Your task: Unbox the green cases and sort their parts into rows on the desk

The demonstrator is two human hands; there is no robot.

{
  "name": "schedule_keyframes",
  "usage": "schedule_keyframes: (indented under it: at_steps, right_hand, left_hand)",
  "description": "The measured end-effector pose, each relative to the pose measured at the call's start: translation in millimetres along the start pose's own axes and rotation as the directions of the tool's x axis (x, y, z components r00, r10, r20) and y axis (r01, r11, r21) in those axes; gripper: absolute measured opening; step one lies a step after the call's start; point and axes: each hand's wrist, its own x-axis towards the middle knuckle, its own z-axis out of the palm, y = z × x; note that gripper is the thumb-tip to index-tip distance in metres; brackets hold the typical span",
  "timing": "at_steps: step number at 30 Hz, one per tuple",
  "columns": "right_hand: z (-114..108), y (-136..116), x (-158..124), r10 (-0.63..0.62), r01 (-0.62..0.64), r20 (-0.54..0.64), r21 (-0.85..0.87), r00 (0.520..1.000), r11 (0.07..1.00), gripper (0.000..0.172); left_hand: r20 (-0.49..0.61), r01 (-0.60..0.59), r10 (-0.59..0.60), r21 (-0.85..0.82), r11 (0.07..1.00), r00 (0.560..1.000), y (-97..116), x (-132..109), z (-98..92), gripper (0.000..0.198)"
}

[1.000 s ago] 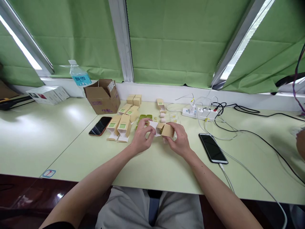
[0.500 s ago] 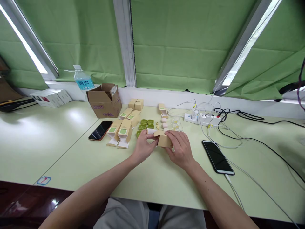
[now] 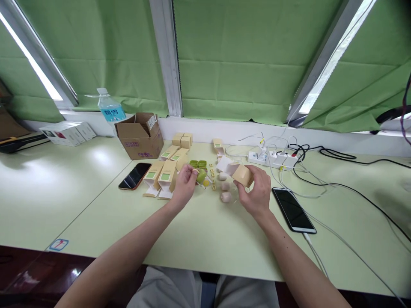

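A small tan carton, white flap splayed, sits tilted in the fingers of my right hand; squeezed harder, its thin-looking card could buckle, and tipped further, anything inside, hidden from view, could slide out. Left of those fingers, the fingers of my left hand hold a green piece in a narrow pinch near its edge, a grip that could slip. Between both sets of fingers, a careless sweep could scatter pale pink rolls and tiny yellow pieces across the worktop.
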Motion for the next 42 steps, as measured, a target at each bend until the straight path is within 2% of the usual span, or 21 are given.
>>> schedule_keyframes:
  at_steps: [2, 4, 6, 9, 11, 14, 16, 19, 22, 25, 27, 30, 35, 42]
  right_hand:
    - [1.4, 1.3, -0.1, 0.119, -0.116, -0.014, 0.126, 0.993, 0.985, 0.048]
    - [3.7, 1.5, -1.1, 0.230, -0.223, 0.003, 0.248, 0.973, 0.943, 0.050]
    - [6.6, 1.4, -2.4, 0.292, -0.287, 0.036, 0.333, 0.956, 0.898, 0.053]
    - [10.9, 1.6, -3.6, 0.317, -0.319, 0.083, 0.457, 0.945, 0.830, 0.054]
    - [12.7, 0.8, -3.3, 0.335, -0.349, 0.135, 0.574, 0.932, 0.740, 0.057]
    - [10.6, -4.9, -0.9, 0.376, -0.435, 0.262, 0.743, 0.889, 0.509, 0.065]
    - [5.6, -12.3, 2.1, 0.382, -0.514, 0.389, 0.798, 0.838, 0.314, 0.059]
    - [-2.3, -25.2, 6.7, 0.337, -0.610, 0.563, 0.791, 0.755, 0.044, 0.041]
    - [-3.1, -35.1, 7.0, 0.300, -0.635, 0.629, 0.767, 0.717, -0.089, 0.036]
    - [3.8, -42.2, 1.8, 0.268, -0.661, 0.673, 0.736, 0.690, -0.145, 0.036]
    - [8.2, -46.8, -2.3, 0.239, -0.689, 0.704, 0.708, 0.669, -0.157, 0.038]
    - [9.0, -52.8, -5.2, 0.168, -0.719, 0.737, 0.676, 0.655, -0.163, 0.044]
    - [3.0, -54.0, -4.0, 0.081, -0.723, 0.740, 0.671, 0.668, -0.167, 0.050]
    - [2.9, -49.7, -5.4, 0.053, -0.718, 0.728, 0.684, 0.684, -0.129, 0.049]
  left_hand:
    - [0.195, -0.034, 0.003, 0.153, 0.988, 0.981, 0.1, -2.8, -0.5, 0.026]
    - [0.359, -0.091, -0.019, 0.285, 0.954, 0.933, 0.8, -8.5, 0.4, 0.017]
    - [0.455, -0.149, -0.042, 0.376, 0.915, 0.890, 1.7, -14.6, 1.9, 0.010]
    - [0.533, -0.225, -0.060, 0.454, 0.862, 0.844, 2.9, -20.2, 3.1, 0.008]
    - [0.557, -0.252, -0.065, 0.473, 0.844, 0.828, 3.9, -21.1, 2.5, 0.009]
    - [0.567, -0.288, -0.041, 0.479, 0.829, 0.823, 6.5, -20.4, 1.1, 0.010]
    - [0.537, -0.311, 0.015, 0.466, 0.828, 0.844, 8.6, -20.0, 0.7, 0.022]
    - [0.429, -0.328, 0.141, 0.400, 0.856, 0.892, 10.8, -21.1, 2.5, 0.043]
    - [0.363, -0.343, 0.227, 0.297, 0.891, 0.904, 11.6, -25.3, 7.5, 0.062]
    - [0.397, -0.328, 0.242, 0.165, 0.930, 0.885, 12.2, -32.3, 14.4, 0.081]
    - [0.409, -0.311, 0.245, 0.102, 0.945, 0.879, 12.6, -36.7, 18.6, 0.084]
    - [0.377, -0.328, 0.271, 0.094, 0.940, 0.886, 12.6, -40.4, 22.1, 0.076]
    - [0.345, -0.386, 0.318, 0.149, 0.911, 0.883, 12.3, -40.8, 21.2, 0.067]
    - [0.372, -0.303, 0.278, 0.010, 0.953, 0.886, 14.3, -41.8, 20.3, 0.062]
